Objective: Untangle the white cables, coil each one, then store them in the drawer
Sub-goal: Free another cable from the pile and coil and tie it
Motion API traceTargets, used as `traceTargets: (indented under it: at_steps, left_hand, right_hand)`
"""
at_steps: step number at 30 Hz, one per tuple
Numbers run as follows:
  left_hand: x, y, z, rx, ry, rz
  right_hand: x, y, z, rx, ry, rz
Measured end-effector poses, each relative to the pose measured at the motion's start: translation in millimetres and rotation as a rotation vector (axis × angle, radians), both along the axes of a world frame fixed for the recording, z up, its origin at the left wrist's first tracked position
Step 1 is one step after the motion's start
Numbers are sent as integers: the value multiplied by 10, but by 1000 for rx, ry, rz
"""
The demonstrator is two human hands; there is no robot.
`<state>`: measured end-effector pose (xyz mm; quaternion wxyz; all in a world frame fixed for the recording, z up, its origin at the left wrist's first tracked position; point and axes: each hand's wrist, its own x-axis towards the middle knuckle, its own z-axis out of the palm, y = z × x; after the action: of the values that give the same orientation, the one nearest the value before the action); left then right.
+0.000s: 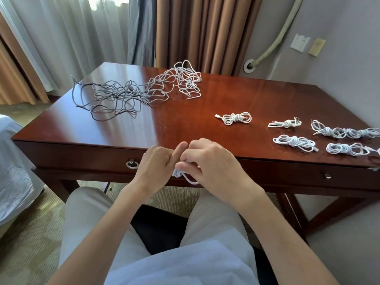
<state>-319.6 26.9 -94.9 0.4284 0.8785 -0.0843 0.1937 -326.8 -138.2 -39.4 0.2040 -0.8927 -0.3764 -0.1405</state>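
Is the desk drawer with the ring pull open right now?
No, the drawer sits flush with the desk front, its ring pull beside the left hand.

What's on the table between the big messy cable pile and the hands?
Nothing. In the head view, the table is bare wood between the tangle and the hands, left and right.

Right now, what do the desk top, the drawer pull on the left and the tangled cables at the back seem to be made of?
Desk top: reddish-brown wood or veneer, glossy lacquer; it mirrors the window light.
Drawer pull: looks like metal, a silvery ring with a shine.
White tangle: smooth plastic-sheathed cable, probably.
Grey tangle: duller sheath, rubbery or braided; too small to tell.
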Motion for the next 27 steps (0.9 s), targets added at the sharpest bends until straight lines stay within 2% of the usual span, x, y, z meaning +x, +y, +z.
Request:
traceTargets:
  at_steps: [3, 9, 15, 20, 22, 24, 27]
  left_hand:
    - [-87, 1, 43, -217, 3, -134]
    - [-147, 63, 38, -11, -3, -216]
    - [-169, 110, 82, 13, 120, -400]
    - [-174, 123, 20, -212, 147, -364]
    - [-178, 115, -13, -262, 144, -343]
    - [-183, 80, -22, -320, 137, -315]
    - [-198, 14, -26, -321, 116, -269]
  right_hand:
    - [41, -97, -52, 244, 484, -45]
    - [43, -159, -189, 480, 794, -46]
    - [56, -190, -253, 723, 837, -109]
    - [61, -174, -349, 871, 796, -139]
    - [63, -147, -393, 945, 843, -117]
    - [61, -119, -416, 938, 810, -156]
    - [24, -63, -434, 1029, 852, -167]
